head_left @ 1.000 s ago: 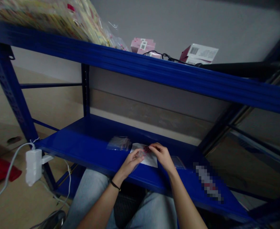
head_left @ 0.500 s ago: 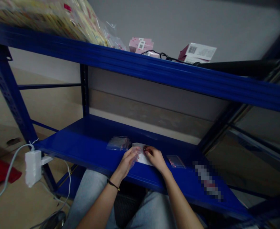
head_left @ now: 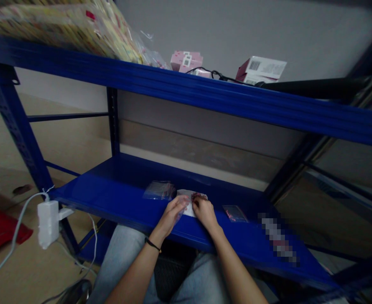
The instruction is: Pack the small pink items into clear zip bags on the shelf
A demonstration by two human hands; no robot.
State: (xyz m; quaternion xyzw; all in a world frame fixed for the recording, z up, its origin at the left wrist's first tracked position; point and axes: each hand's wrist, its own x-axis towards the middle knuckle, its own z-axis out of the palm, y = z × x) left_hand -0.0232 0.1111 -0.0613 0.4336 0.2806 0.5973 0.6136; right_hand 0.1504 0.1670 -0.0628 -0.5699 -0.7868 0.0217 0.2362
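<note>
My left hand has its fingers closed on a small clear plastic bag, beside a white sheet on the blue shelf. Over the sheet, the fingertips of my right hand are bent together at a cluster of small dark red pieces. What exactly lies between those fingertips is hidden. To the left of the sheet is a pile of clear zip bags. Another clear bag, with some small pinkish-red pieces inside, lies flat to the right of my right hand.
The blue shelf sits under an upper blue beam. Above are a big bag of yellow packets, pink boxes and a white-and-maroon box. A white power strip hangs at the left; a blurred item lies right.
My right hand has shifted slightly at the dark red pieces, and more of them show. The left hand stays beside the sheet with the bag. The whole view has moved a little.
</note>
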